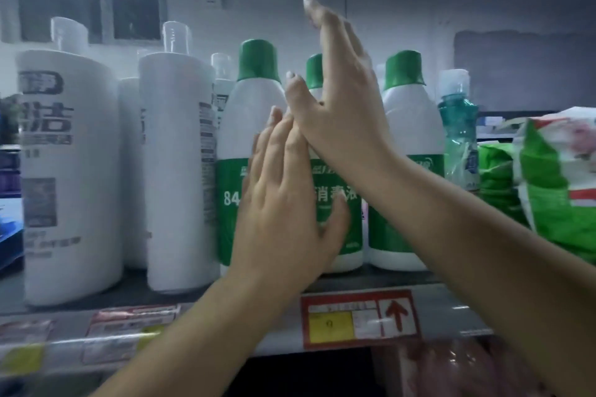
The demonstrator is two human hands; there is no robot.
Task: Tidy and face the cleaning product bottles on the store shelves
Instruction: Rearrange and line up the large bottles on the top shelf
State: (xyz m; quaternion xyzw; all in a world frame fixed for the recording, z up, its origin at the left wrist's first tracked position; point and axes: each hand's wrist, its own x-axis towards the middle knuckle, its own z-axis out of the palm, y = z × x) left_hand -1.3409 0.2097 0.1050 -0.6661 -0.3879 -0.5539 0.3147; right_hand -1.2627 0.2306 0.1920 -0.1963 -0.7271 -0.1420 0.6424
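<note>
From the head camera I see both hands raised in front of a store shelf (225, 284) of cleaning products. My left hand (283, 203) has its fingers straight and together, laid flat against the green label of the front disinfectant bottle (251, 126), a white bottle with a green cap whose label shows "84". The thumb spreads to the right across the label. It grips nothing.

My right hand (342, 97) is higher, fingers extended upward and slightly spread, palm turned toward the bottles. It crosses just over the left fingertips. I cannot tell whether it touches the bottle behind it. It holds nothing.

A second green-capped bottle (409, 126) stands just right of the first, upright, partly hidden by my right forearm. A third green cap (313, 69) shows behind, between the two, mostly covered by the right hand.

To the left stand two large white bottles, the nearer one (71, 171) with dark characters facing forward, the other (177, 171) turned so a side panel of small print shows. Both carry clear caps. More white bottles stand behind them, blurred.

To the right of the green-capped group is a clear teal bottle (458, 126) with a white cap, then green and white bags (561, 177) lying on the shelf.

On the shelf edge below is a red-bordered price tag (361, 319) with an upward arrow; other tags to the left are blurred.
</note>
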